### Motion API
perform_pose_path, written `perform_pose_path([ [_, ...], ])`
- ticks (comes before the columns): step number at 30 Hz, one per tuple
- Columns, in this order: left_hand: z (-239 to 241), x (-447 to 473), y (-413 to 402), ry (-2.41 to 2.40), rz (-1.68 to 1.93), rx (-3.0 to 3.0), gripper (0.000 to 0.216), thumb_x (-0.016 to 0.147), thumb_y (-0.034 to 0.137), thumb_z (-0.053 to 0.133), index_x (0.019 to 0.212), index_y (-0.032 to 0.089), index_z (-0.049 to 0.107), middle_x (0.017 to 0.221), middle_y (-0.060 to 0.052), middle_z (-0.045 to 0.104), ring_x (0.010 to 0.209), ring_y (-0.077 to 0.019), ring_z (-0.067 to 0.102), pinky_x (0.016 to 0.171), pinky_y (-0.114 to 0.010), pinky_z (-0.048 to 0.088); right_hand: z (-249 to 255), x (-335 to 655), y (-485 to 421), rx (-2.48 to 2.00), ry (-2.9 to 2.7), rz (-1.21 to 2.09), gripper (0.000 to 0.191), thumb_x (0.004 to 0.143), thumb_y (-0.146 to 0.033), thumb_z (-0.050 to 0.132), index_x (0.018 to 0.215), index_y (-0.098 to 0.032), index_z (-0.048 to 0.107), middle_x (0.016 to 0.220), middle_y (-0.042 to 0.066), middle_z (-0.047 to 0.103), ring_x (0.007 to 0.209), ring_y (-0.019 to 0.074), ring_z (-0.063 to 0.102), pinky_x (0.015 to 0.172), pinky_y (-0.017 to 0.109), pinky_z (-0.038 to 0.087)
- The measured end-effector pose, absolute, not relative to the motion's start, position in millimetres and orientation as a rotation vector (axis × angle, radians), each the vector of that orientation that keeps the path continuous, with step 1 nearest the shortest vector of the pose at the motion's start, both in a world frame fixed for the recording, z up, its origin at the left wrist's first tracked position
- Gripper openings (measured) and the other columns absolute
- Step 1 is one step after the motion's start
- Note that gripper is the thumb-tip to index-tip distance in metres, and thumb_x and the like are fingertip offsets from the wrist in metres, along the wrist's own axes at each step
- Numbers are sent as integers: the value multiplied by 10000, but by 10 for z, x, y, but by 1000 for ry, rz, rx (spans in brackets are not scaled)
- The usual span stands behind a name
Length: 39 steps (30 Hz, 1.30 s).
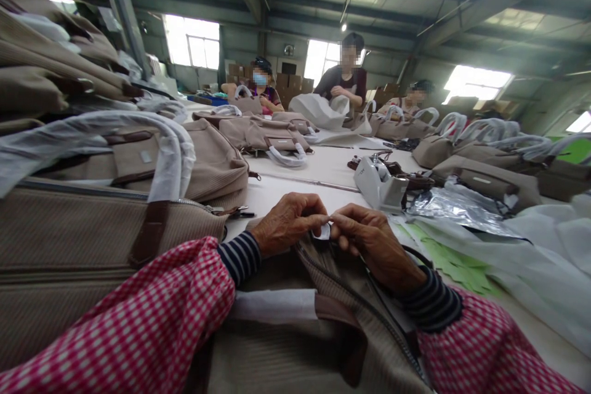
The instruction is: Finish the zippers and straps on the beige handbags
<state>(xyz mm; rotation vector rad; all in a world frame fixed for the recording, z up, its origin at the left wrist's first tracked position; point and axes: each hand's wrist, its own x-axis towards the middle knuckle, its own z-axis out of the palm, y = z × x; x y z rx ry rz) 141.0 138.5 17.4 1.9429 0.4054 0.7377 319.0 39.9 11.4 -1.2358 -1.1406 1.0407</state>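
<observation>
My left hand (289, 223) and my right hand (376, 245) meet fingertip to fingertip over a taupe ribbed bag (272, 351) in front of me. Both are closed in a pinch at a small white tag (324, 232) by the end of the bag's zipper (355, 292); fingers partly cover it. The bag's mouth appears open. Its brown handle end (344, 326) carries a white wrap (277, 306) and lies toward me. Close by on the left stands another taupe bag (83, 240) with wrapped handles (173, 157).
Beyond my hands a white tape dispenser-like holder (381, 184) stands on the white table (318, 192), beside brown straps (415, 177). Clear plastic (462, 206) and green sheets (452, 258) lie right. Bags pile up left (46, 68) and right (489, 178). Several people (348, 77) work across the table.
</observation>
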Motion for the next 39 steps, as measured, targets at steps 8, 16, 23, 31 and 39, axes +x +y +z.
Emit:
perform_pose_path([
  [8,141,1414,1393,421,765,2020,186,909,310,644,846,140,686,712,-5,669,673,-145,595,666,-251,440,119,3193,400,-1268,-1199,1011,312,835,-459,808,802,-160,727,727,22,701,517,70,525,432,181,307],
  [16,159,1430,1351,488,823,2167,156,935,258,619,829,157,673,719,7,669,695,-146,585,686,-253,410,109,3180,416,-1303,-1119,977,354,750,-458,870,728,-140,717,575,-23,572,488,50,388,441,196,205],
  [23,142,1435,1354,481,811,2174,161,960,280,616,862,163,667,744,9,700,707,-151,608,706,-268,417,125,3225,449,-1205,-1086,1140,369,745,-437,873,763,-132,667,676,-3,631,482,31,390,405,157,188],
  [31,172,1385,1342,454,719,2195,175,984,280,585,878,171,671,799,1,722,767,-162,650,767,-280,453,127,3234,454,-1207,-1133,1189,305,782,-392,825,761,-127,677,708,27,688,471,32,440,384,138,216],
  [39,211,1324,1323,400,652,2257,168,996,270,568,901,176,670,859,-1,750,833,-163,695,815,-273,480,127,3199,450,-1213,-1173,1186,282,784,-377,803,784,-128,670,701,19,695,500,44,482,407,135,267],
])
